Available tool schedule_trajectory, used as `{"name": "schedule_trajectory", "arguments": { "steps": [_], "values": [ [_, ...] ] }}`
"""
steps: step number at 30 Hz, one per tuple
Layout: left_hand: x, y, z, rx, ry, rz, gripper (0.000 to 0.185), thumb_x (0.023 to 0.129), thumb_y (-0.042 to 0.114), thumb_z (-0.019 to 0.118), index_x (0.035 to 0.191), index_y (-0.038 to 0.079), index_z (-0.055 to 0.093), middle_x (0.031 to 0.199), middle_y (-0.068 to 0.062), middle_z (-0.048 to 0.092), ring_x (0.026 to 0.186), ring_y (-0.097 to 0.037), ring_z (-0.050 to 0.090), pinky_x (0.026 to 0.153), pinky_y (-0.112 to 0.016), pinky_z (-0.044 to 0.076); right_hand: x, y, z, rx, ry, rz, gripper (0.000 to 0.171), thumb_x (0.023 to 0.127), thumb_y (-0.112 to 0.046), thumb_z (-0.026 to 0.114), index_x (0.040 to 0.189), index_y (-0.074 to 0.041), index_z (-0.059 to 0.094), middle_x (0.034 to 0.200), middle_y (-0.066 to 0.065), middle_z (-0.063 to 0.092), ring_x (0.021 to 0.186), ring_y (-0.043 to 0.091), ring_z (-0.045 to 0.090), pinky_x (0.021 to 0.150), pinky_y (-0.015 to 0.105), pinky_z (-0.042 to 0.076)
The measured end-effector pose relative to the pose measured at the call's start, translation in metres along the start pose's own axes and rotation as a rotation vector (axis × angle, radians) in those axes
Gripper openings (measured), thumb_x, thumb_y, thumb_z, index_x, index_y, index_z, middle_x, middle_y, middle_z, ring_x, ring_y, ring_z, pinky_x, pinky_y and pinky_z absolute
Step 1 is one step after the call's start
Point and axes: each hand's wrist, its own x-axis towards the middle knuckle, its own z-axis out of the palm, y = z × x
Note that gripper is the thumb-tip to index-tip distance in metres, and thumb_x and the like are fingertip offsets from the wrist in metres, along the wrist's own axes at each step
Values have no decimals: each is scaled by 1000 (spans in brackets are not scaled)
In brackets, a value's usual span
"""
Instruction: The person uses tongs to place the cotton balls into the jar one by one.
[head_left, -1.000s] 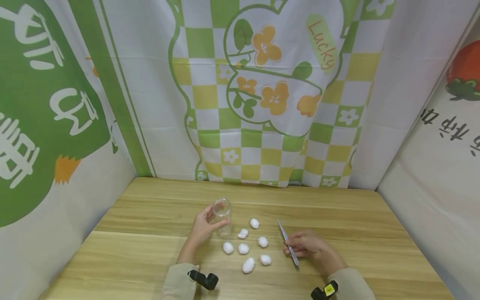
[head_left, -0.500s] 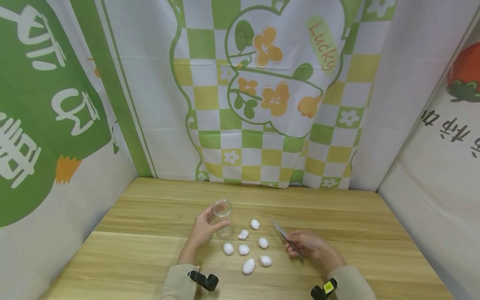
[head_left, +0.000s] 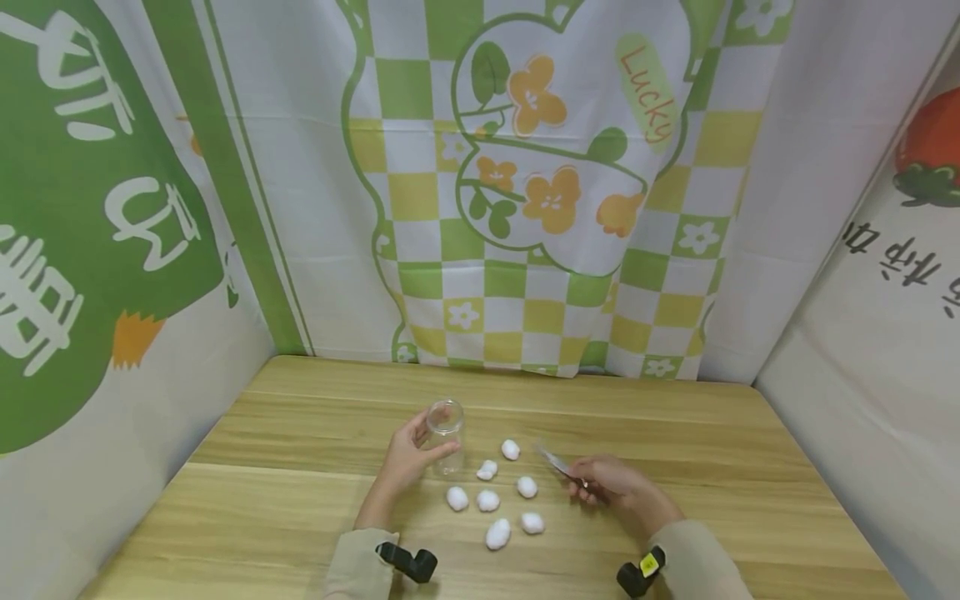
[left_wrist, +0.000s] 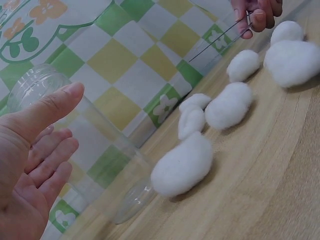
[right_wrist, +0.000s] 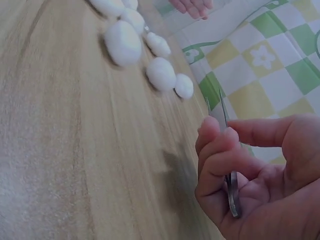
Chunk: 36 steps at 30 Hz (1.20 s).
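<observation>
Pinching tweezers (head_left: 558, 464), right hand (head_left: 618, 489) poised near cotton balls (head_left: 488, 500): light, soft, likely compressible; left hand (head_left: 405, 460) cupped jar (head_left: 446, 433).

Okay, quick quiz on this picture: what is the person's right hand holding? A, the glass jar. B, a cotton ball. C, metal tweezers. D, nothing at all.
C. The right hand pinches a pair of thin metal tweezers, lifted off the table, while the left hand holds the clear jar and the cotton balls lie loose between the two hands.
</observation>
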Motion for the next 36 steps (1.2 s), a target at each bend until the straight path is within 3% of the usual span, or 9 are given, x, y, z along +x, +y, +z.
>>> {"name": "schedule_trajectory", "arguments": {
  "steps": [13, 28, 36],
  "values": [
    [1, -2, -1, 2, 5, 8, 67, 79, 15, 79, 138, 5, 49, 142, -17, 54, 140, -34, 43, 119, -46, 35, 13, -5, 8, -109, 151, -10, 28, 95, -19, 56, 90, 7, 66, 53, -9, 55, 43, -3, 39, 39, 8, 30],
    [2, -4, -1, 0, -16, 49, 63, 79, 15, 79, 136, 7, 53, 139, -15, 57, 139, -32, 45, 119, -47, 34, 23, -5, 11, -177, 234, 4, 26, 92, -23, 61, 76, -3, 66, 51, -8, 56, 42, 0, 37, 39, 11, 30],
    [2, -5, 0, -6, -11, 30, 63, 79, 16, 79, 136, 8, 53, 139, -14, 57, 138, -31, 46, 119, -46, 35, 28, -6, 15, -213, 247, 23, 25, 92, -23, 62, 74, -5, 64, 51, -8, 55, 43, 1, 36, 41, 12, 29]
  ]
}}
